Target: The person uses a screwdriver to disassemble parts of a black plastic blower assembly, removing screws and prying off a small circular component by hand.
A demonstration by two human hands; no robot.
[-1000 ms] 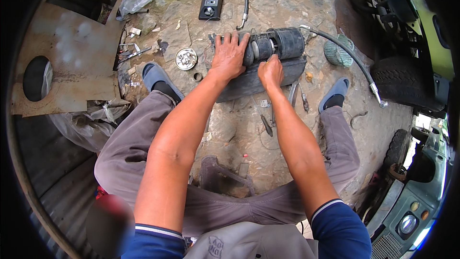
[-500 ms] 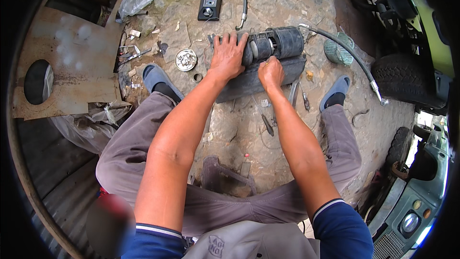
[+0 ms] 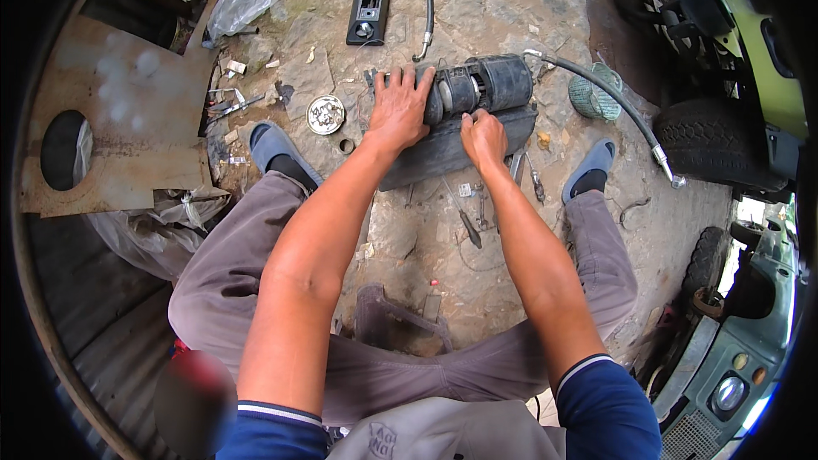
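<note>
A black plastic blower housing (image 3: 503, 81) with rounded drum-like sections lies on the rough ground between my feet. My left hand (image 3: 399, 108) rests on its left end, fingers spread over the top and pressing flat. Low at the middle of the housing's near side, my right hand (image 3: 484, 140) is closed, thumb against the curled fingers. Whatever those fingers pinch is too small or hidden to make out. Just below the housing lie a screwdriver (image 3: 470, 228) and another slim hand tool (image 3: 538, 186). A round tin of small metal parts (image 3: 325, 114) stands left of my left hand.
Beyond the housing lie a long black control panel (image 3: 371, 0) and a black hose (image 3: 428, 0). Another hose (image 3: 626, 102) curves past a green mesh basket (image 3: 595, 92) on the right. A rusty metal sheet (image 3: 128, 153) stands at left; vehicles flank the right side.
My right hand has turned slightly and shifted a little along the housing's near side, so its thumb shows more. My left hand stays in place on the housing. The whole view has shifted slightly.
</note>
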